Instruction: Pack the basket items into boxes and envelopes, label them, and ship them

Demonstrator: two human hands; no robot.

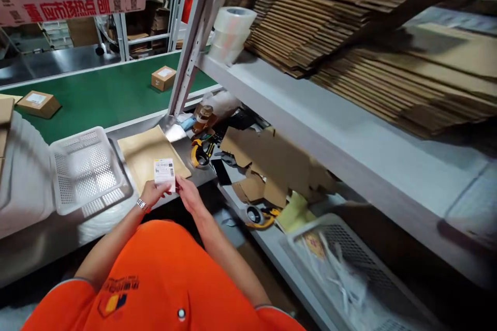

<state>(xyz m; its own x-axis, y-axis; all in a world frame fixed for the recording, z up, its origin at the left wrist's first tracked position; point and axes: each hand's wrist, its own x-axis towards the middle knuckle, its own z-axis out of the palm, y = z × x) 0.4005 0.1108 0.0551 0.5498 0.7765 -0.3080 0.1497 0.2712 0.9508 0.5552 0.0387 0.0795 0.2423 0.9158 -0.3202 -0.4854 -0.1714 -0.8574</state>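
A white printed shipping label is held over the lower edge of a tan padded envelope, which lies flat on the metal table. My left hand, with a watch on its wrist, is closed on the label's lower left, thumb across its bottom edge. At the label's lower right edge is my right hand, its fingertips pinched there, partly hidden. A white perforated basket stands just left of the envelope.
Behind the table runs a green conveyor belt carrying small cartons. To the right, tape dispensers and cardboard scraps clutter the worktop. A shelf holds tape rolls and stacked flat cardboard. Stacked baskets stand left.
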